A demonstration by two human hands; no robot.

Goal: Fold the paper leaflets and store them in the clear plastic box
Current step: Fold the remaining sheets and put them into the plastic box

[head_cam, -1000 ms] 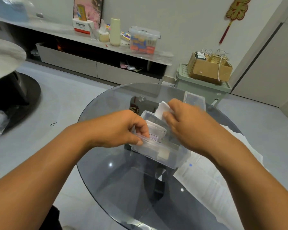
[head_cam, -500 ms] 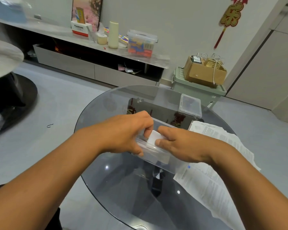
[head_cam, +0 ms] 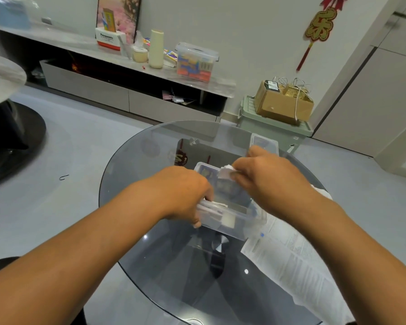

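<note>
Clear plastic box (head_cam: 232, 221), white folded leaflet (head_cam: 225, 171) at its far end. Smoky grey glass table (head_cam: 136, 184). White sheets (head_cam: 298, 261) on the right, fine dark print. Far right: brown cardboard box (head_cam: 283, 105) on pale green bin (head_cam: 267, 127). Red-gold ornament (head_cam: 319, 25) on the wall.

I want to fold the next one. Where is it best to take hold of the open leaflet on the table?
Probably the open leaflet's near edge, from the right: it lies flat on the glass table, its far corner beside the plastic box.

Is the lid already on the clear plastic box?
No. The lid lies apart on the glass table, behind the open clear plastic box.
</note>
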